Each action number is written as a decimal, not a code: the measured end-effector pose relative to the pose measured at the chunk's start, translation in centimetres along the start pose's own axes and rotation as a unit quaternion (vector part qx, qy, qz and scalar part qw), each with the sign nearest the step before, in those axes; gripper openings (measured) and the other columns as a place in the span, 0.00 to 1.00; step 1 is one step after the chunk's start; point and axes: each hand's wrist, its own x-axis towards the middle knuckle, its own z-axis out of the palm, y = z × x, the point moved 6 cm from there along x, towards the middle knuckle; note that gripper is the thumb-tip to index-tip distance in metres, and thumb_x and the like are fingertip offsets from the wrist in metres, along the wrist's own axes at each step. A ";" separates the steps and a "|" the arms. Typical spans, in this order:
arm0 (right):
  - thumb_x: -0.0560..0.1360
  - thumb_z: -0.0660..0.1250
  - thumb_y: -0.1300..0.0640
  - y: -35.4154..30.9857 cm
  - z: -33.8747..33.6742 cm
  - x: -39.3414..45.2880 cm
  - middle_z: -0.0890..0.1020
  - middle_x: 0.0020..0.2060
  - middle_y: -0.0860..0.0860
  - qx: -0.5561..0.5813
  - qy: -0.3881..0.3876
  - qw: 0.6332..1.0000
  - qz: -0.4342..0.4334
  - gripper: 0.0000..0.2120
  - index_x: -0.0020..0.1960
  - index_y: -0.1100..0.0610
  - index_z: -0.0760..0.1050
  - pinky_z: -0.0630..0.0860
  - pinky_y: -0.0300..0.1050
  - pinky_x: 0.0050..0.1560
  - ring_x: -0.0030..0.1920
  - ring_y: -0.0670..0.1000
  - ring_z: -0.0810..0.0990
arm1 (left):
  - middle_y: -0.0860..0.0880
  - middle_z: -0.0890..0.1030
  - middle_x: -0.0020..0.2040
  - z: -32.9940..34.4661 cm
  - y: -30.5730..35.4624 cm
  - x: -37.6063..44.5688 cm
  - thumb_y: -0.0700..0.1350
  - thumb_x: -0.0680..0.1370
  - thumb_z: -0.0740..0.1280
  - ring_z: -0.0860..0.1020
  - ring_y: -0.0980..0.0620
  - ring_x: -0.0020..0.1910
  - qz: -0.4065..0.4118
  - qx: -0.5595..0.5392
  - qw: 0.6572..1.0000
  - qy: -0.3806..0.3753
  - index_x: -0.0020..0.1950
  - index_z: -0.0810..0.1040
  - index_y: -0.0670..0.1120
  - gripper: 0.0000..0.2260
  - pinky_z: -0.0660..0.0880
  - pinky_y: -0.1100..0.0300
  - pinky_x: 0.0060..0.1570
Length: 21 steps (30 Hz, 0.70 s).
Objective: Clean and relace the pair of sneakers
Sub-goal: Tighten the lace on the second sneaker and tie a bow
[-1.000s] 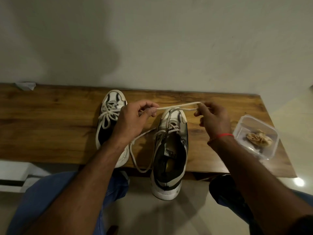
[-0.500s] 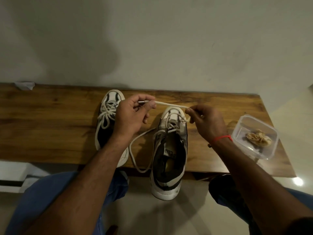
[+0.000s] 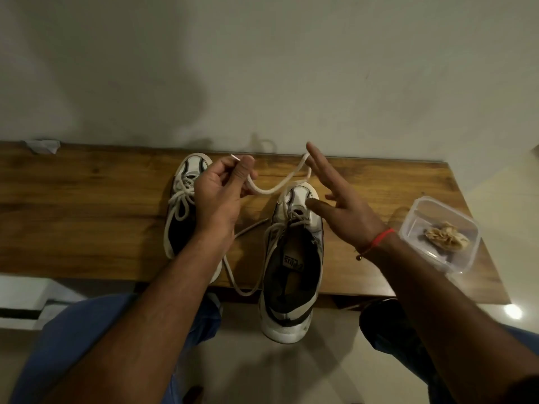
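While half behind the left hand (image 3: 217, 196), the lace (image 3: 271, 189), tip in its pinch

The left hand (image 3: 217, 196) is raised with its fingers curled, thumb and forefinger pinching. To its right, the right hand (image 3: 347, 205) spreads open, fingers straight and fanned forward, thumb pointing towards the left hand.

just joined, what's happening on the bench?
A person is relacing sneakers on a wooden bench. The left hand pinches the lace end of the right sneaker; the right hand is spread open beside the lace. The left sneaker looks laced. A clear container holds a crumpled wad.
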 end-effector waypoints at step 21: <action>0.80 0.66 0.55 3.8 0.5 -1.4 0.84 0.45 0.50 -0.006 0.017 0.976 0.215 0.09 0.56 0.58 0.82 0.82 0.38 0.37 0.46 0.46 0.84 | 0.53 0.72 0.59 3.5 -5.1 -3.2 0.56 0.77 0.66 0.72 0.51 0.64 0.147 0.524 0.815 -0.198 0.53 0.81 0.52 0.11 0.78 0.51 0.58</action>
